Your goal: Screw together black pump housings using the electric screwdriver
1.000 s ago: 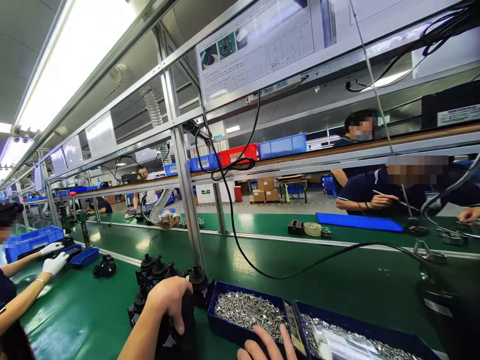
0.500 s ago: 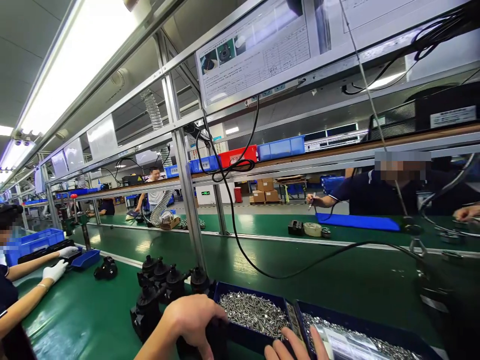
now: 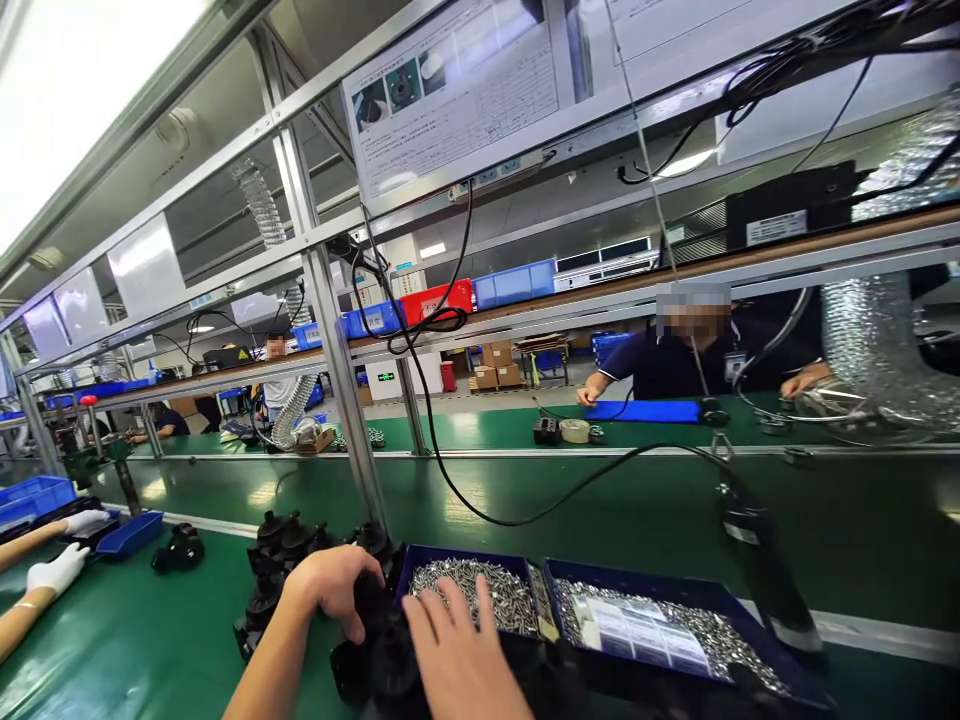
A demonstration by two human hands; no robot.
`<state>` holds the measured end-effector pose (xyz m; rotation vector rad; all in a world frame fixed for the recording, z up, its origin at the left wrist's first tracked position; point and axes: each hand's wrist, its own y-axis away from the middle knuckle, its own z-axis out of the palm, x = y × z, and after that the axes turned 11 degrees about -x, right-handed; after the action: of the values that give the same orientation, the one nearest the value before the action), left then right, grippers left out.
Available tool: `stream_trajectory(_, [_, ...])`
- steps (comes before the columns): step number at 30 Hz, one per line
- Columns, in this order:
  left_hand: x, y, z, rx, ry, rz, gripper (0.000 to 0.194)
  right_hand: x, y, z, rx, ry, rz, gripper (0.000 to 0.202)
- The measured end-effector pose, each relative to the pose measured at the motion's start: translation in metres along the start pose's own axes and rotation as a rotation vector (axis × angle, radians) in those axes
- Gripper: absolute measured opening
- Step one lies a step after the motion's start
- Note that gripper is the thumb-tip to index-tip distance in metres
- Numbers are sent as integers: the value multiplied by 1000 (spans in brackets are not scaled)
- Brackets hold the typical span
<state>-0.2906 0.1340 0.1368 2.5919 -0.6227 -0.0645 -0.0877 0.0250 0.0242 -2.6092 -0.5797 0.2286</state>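
My left hand (image 3: 337,585) is curled over a black plastic housing (image 3: 390,655), fingers on its far side and thumb on the near side. My right hand (image 3: 465,645) lies against the right of the same housing, its fingers stretched out and apart, holding nothing that I can see. The fingertips overlap the near edge of a blue bin of silver screws (image 3: 472,585). Several more black housings (image 3: 281,535) are grouped on the green bench to the left of my hands. Part of the housing is hidden by my hands.
A second blue bin (image 3: 720,600) holds small metal parts and a clear plastic-like piece. A black power screwdriver (image 3: 765,560) hangs at the right on a cable. A metal post (image 3: 345,400) rises behind the housings. Co-workers' gloved hands (image 3: 60,570) are at far left; another person sits opposite.
The view has swung right, so the screwdriver shows more fully. My right hand has moved left from the bins to the housing beside my left hand. The person opposite has lowered a hand.
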Motion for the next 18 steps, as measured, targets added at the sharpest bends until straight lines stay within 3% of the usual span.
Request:
stream_trajectory(4, [19, 1, 9, 57, 7, -118, 64, -18, -19, 19, -56, -48, 56, 23])
stream_trajectory(7, [34, 8, 16, 11, 101, -129, 45, -11, -9, 11, -95, -20, 121, 15])
stream_trajectory(10, [39, 14, 13, -162, 248, -53, 58, 4, 6, -7, -127, 55, 164, 15])
stream_trajectory(12, [35, 13, 7, -245, 316, 89, 65, 12, 14, -17, -146, 109, 191, 19])
stream_trajectory(14, [32, 2, 2, -160, 340, 261, 65, 17, 20, -23, -159, 168, 197, 24])
stream_trajectory(17, [47, -33, 5, 192, 303, 364, 46, 21, 24, -22, -141, 250, 184, 28])
stream_trajectory(18, [57, -48, 9, 255, 289, 369, 39, 22, 24, -18, -118, 275, 177, 30])
